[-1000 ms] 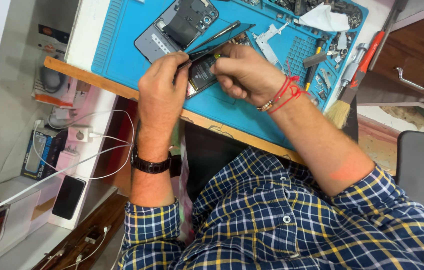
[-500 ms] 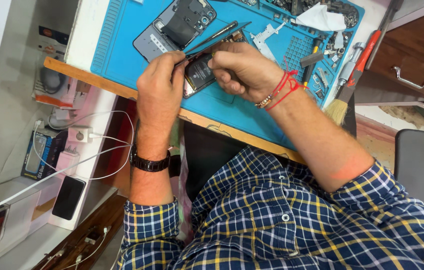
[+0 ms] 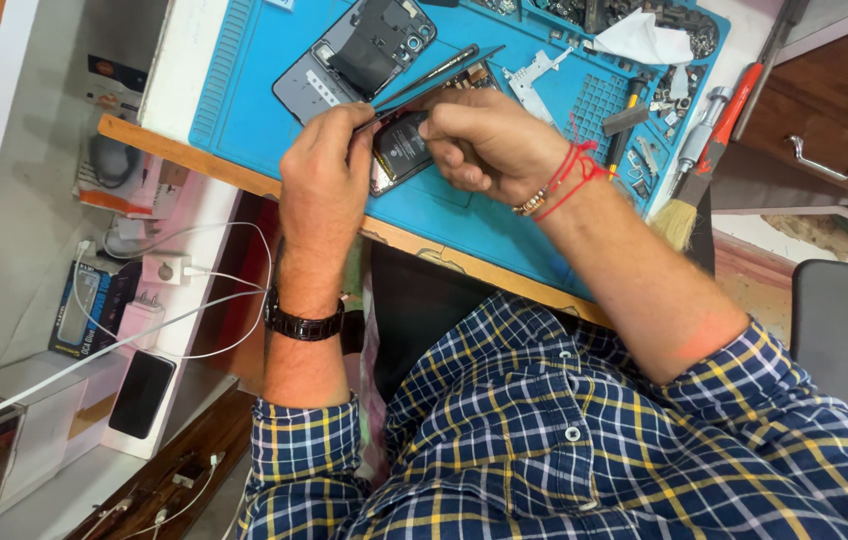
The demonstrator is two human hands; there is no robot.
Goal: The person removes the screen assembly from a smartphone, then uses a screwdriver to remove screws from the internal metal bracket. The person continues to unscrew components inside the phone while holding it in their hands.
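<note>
Head view: left hand (image 3: 322, 175), right hand (image 3: 484, 145) grip opened phone (image 3: 399, 150), mostly hidden; tweezers (image 3: 434, 78) beside.

Bright, even light falls from overhead, with soft, short shadows under the hands. The view is sharp at centre, with slight bending toward the edges and no strong glare.

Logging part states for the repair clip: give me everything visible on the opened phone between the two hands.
The opened phone is a small dark slab with its back off, showing a black battery-like panel with a pale label and a thin metallic rim. It lies tilted on the blue work mat, near the mat's front edge. The left hand grips its left side; the right hand covers its right side, so that end is hidden. Thin metal tweezers lie just behind it; contact cannot be told.
</note>
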